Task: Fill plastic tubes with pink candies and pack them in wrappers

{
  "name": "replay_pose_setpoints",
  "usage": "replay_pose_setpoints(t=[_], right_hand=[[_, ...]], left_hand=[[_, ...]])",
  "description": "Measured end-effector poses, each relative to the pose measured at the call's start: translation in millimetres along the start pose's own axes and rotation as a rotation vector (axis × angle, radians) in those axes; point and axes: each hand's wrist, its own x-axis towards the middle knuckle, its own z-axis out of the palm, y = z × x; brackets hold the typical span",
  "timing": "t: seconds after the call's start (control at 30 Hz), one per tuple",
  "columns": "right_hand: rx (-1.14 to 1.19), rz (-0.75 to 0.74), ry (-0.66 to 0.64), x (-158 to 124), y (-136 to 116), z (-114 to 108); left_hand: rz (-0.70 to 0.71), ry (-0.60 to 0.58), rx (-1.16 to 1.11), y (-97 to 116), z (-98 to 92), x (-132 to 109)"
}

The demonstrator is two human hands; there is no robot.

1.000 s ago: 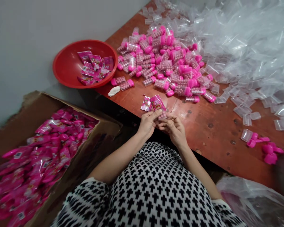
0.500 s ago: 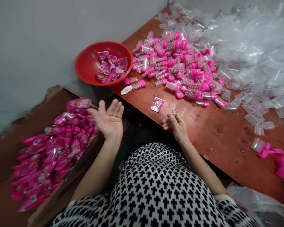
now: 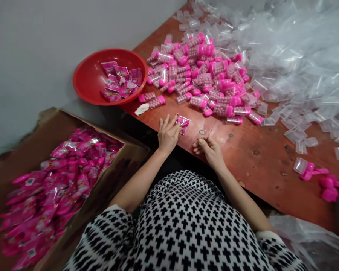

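Observation:
My left hand (image 3: 168, 134) lies palm down on the table, fingers apart, with its fingertips at the edge of a small pink foil sachet (image 3: 183, 124). My right hand (image 3: 210, 149) rests at the table's front edge a little to the right, its thumb and fingers curled together. Nothing shows in those fingers. Beyond both hands spreads a heap of clear tubes with pink caps (image 3: 197, 75), filled with pink balls. Two of these tubes (image 3: 151, 99) lie apart at the heap's near left side.
A red plastic bowl (image 3: 84, 81) holds pink sachets (image 3: 121, 81). A cardboard box (image 3: 132, 160) at lower left is full of pink packets (image 3: 70, 173). Loose clear plastic pieces (image 3: 299, 64) pile up at right, with pink caps (image 3: 329, 190) nearby. A plastic bag (image 3: 305, 241) sits at lower right.
My left hand has come down from a raised, open pose above the box onto the table beside the sachet. My right hand has stayed nearly still. The view has shifted slightly.

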Motion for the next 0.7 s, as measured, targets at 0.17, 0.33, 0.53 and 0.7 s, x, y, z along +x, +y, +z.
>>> replay_pose_setpoints(t=[0.17,0.33,0.53,0.7], right_hand=[[0.13,-0.119,0.098,23,-5,13],[0.154,-0.1,0.017,34,-17,-2],[-0.078,-0.123,-0.156,28,-23,-38],[-0.769,-0.294,0.189,43,-53,-97]], left_hand=[[0.096,0.079,-0.151,26,-7.6,-4],[-0.25,-0.072,-0.615,59,-20.4,-3],[-0.862,-0.404,-1.166,80,-18.6,5],[-0.999,-0.416,-1.166,91,-16.6,4]])
